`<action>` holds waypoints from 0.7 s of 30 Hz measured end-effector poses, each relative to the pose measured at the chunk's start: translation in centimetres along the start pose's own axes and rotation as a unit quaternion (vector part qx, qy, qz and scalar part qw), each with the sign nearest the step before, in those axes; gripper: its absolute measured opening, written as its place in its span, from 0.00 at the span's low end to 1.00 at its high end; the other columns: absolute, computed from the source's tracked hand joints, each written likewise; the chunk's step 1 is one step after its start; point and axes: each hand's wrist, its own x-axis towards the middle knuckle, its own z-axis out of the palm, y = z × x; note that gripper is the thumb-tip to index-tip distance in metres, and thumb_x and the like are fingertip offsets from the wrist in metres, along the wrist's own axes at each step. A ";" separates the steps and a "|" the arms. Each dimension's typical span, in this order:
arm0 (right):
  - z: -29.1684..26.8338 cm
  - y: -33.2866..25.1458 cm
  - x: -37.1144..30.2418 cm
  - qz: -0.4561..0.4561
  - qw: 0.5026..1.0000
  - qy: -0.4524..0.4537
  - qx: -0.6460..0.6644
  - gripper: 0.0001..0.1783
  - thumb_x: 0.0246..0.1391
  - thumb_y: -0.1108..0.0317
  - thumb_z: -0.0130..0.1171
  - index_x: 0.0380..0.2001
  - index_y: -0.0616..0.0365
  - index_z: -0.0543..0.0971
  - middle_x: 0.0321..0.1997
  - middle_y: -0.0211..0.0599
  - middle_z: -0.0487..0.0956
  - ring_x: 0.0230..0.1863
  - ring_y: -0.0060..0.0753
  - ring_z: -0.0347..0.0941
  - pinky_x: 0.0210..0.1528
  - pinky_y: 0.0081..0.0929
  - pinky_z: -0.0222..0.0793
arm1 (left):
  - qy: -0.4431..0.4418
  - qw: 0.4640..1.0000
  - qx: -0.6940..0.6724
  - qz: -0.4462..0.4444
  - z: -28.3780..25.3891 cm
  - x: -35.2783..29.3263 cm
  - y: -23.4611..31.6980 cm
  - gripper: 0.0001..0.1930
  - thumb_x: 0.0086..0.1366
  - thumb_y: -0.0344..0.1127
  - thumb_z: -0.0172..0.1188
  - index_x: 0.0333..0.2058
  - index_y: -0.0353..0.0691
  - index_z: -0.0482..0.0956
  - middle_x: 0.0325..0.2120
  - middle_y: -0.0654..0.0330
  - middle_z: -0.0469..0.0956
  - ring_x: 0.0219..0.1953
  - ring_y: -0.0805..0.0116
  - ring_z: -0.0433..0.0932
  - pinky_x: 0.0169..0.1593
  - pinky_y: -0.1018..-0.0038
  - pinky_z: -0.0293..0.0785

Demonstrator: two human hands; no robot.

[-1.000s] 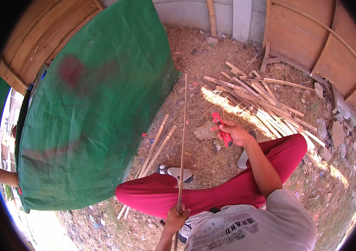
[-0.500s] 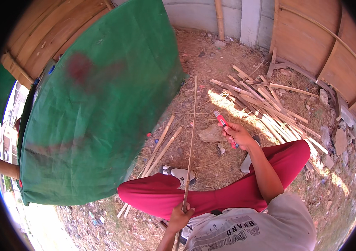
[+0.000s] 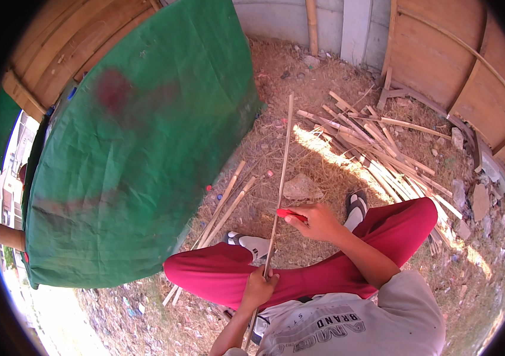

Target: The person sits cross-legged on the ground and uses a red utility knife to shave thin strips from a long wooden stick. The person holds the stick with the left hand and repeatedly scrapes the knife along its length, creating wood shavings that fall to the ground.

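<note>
A long, thin bamboo strip (image 3: 285, 157) slants up from my lap, its far end out over the dry ground. My left hand (image 3: 259, 288) is closed round its lower part, beside my left thigh. In my right hand (image 3: 316, 222) is a red utility knife (image 3: 292, 215), gripped with the fingers wrapped round it. The knife's front end is at the strip, about midway along it; the blade itself is too small to make out, so I cannot tell if it touches.
A pile of split bamboo strips (image 3: 377, 148) lies ahead on the right. Two more bamboo pieces (image 3: 224, 204) rest by my left foot. A large green tarp (image 3: 145, 148) hangs at the left. Behind my feet's reach sits a flat stone (image 3: 303, 187). Wooden panels (image 3: 442, 53) stand at the right.
My right hand has come down and left, bringing the knife from clear of the strip to against or near it. The strip's far end has swung right and my left hand has risen slightly.
</note>
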 end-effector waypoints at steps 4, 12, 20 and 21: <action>1.1 -0.5 -1.1 0.015 0.998 -0.029 -0.059 0.22 0.63 0.49 0.62 0.42 0.58 0.87 0.28 0.44 0.84 0.25 0.49 0.81 0.28 0.43 0.76 | 0.020 0.998 0.050 0.020 0.0 1.8 0.9 0.09 0.63 0.35 0.64 0.32 0.36 0.74 0.18 0.51 0.76 0.21 0.54 0.78 0.30 0.60 0.72; 0.9 -0.5 -1.0 0.009 0.995 -0.021 -0.099 0.21 0.60 0.48 0.64 0.39 0.56 0.88 0.26 0.41 0.84 0.23 0.46 0.81 0.24 0.42 0.76 | 0.095 0.984 0.154 0.009 0.6 2.5 1.3 0.08 0.65 0.34 0.61 0.36 0.36 0.74 0.24 0.42 0.81 0.33 0.35 0.82 0.39 0.45 0.75; 1.6 -1.4 -1.5 -0.002 0.990 0.016 -0.138 0.20 0.59 0.48 0.64 0.38 0.53 0.88 0.25 0.40 0.84 0.20 0.45 0.79 0.21 0.40 0.75 | 0.144 0.947 0.285 -0.029 0.7 1.6 2.2 0.14 0.63 0.32 0.63 0.42 0.38 0.68 0.26 0.40 0.82 0.32 0.36 0.83 0.37 0.42 0.78; 1.7 -1.4 -1.5 -0.003 0.989 0.016 -0.144 0.20 0.59 0.48 0.64 0.38 0.53 0.88 0.25 0.40 0.84 0.20 0.45 0.79 0.21 0.40 0.75 | 0.145 0.946 0.289 -0.032 0.8 1.5 2.3 0.15 0.62 0.32 0.64 0.42 0.37 0.67 0.26 0.40 0.82 0.31 0.36 0.83 0.37 0.43 0.78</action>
